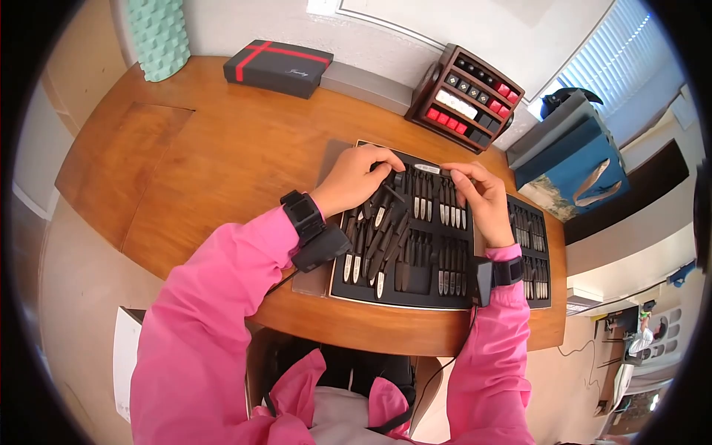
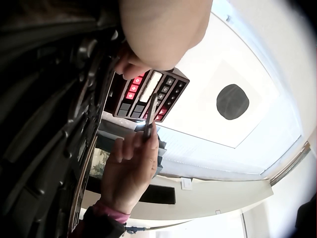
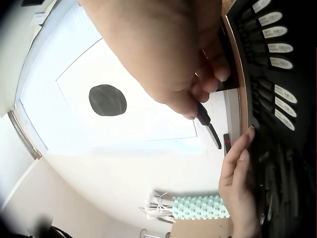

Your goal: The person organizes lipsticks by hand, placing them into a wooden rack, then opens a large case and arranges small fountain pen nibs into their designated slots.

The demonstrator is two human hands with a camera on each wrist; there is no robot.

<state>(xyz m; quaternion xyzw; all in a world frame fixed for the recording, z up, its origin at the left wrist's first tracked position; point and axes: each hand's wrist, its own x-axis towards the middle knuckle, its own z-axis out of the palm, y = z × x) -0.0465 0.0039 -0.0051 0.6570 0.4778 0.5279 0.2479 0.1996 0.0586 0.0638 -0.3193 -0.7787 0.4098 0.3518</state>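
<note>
My right hand (image 1: 482, 196) is above the far part of a black tray (image 1: 424, 293). Thumb and fingers pinch the dark handle of a small slim tool (image 3: 205, 119). Its pale, rounded flat end (image 1: 428, 169) points toward my left hand, which shows more clearly in the right wrist view. My left hand (image 1: 356, 178) rests at the tray's far left with fingers bent, fingertips right at a heap of loose dark tools (image 1: 382, 237). Matching tools with pale labelled ends (image 3: 280, 48) lie in rows in the tray's right-hand compartments.
A second black tray (image 1: 534, 256) of similar tools lies to the right. Behind stand a dark wooden rack (image 1: 467, 100) of red, white and black pieces, a black box with red ribbon (image 1: 278, 67), a blue bag (image 1: 571, 170) and a mint textured vase (image 1: 159, 37).
</note>
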